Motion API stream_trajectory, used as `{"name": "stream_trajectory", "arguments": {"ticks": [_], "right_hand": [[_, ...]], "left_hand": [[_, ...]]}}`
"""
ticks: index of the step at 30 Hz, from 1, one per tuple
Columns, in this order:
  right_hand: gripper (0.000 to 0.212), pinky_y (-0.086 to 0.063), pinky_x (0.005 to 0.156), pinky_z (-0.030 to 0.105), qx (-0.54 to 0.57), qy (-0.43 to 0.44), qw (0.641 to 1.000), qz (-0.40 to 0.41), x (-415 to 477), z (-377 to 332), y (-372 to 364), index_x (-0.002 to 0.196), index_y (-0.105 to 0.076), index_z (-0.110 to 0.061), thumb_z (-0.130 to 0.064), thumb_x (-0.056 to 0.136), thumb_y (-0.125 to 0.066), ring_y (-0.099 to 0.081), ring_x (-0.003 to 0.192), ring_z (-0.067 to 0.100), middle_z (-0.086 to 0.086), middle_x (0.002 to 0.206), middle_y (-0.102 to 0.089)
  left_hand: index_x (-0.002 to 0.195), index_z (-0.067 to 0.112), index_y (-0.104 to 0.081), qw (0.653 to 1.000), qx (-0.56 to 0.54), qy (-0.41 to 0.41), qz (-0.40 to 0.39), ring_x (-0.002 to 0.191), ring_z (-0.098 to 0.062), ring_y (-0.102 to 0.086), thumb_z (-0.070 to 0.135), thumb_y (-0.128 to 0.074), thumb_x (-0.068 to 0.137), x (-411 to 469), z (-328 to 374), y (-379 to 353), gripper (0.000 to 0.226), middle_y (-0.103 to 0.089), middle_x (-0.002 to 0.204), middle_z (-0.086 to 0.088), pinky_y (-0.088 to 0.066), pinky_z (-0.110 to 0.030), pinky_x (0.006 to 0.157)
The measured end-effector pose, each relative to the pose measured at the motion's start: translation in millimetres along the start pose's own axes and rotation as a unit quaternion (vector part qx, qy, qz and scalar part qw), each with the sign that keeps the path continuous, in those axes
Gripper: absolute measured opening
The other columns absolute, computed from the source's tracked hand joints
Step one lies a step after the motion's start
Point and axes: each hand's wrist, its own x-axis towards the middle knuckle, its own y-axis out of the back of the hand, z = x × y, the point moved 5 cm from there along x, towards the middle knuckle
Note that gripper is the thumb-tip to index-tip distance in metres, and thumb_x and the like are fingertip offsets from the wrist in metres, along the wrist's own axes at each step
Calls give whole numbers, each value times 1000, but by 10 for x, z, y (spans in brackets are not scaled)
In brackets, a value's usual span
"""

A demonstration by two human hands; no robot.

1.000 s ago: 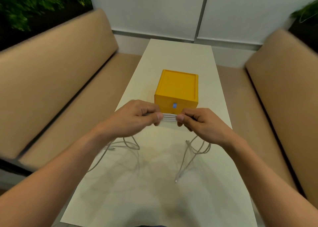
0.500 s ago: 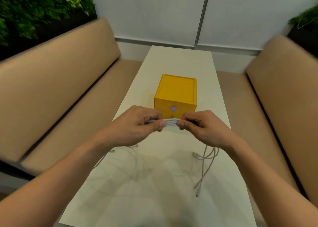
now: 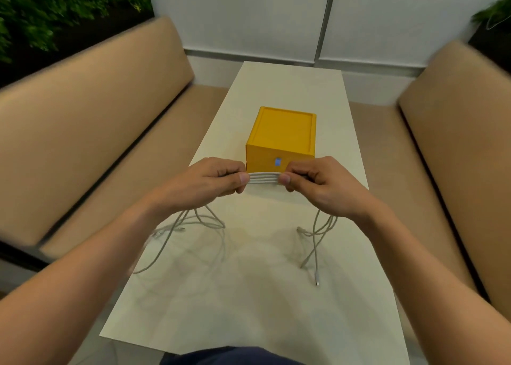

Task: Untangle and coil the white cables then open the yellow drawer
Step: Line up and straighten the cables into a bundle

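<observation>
Long cream table [image 3: 290, 93] between two tan benches [image 3: 83, 132], white wall behind.

Place: a booth-style seating nook, like an office lounge or café.
Seating: padded tan benches [image 3: 83, 132] on both sides, facing each other.
Counter: a long, narrow, pale counter [image 3: 276, 295] running between them.
Walls: plain white panels [image 3: 249, 13] at the far end.
Greenery: leafy plants [image 3: 55, 7] in dark planters behind the backrests.
</observation>
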Motion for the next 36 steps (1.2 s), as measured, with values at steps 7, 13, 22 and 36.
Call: {"name": "stream_trajectory", "arguments": {"ticks": [7,13,22,36], "right_hand": [[29,-31,53,26,-8,0,1000,-23,-31,27,19,77,-67,-19,-30,104,-59,-43,54,10,-15,60,-52],[31,-34,54,28,-37,-5,998,-44,-56,6,-29,77,-64,-24,-39,104,-56,-47,55,10,-14,61,-55],[25,-40,57,26,22,-43,997,-55,-96,-16,-117,95,-71,-26,-43,103,-54,-49,57,6,-14,70,-66],[13,-39,58,26,66,-79,994,-48,-148,32,-51,90,-70,-20,-28,100,-66,-48,59,8,-8,72,-70]], "left_hand": [[86,22,-66,991,124,22,-31,69,-4,-62,52,-45,105,111,48,-18,41,-69,77,6,-44,-19,65],[108,14,-68,998,9,1,-64,86,-14,-74,39,-51,106,180,236,-245,31,-76,91,1,-57,-31,82],[80,25,-67,999,38,10,25,55,-7,-38,33,-57,104,119,237,-201,27,-47,59,13,-31,-29,56],[76,35,-62,992,115,-44,39,55,-7,-43,31,-60,103,51,254,-165,27,-52,58,18,-27,-22,52]]}}
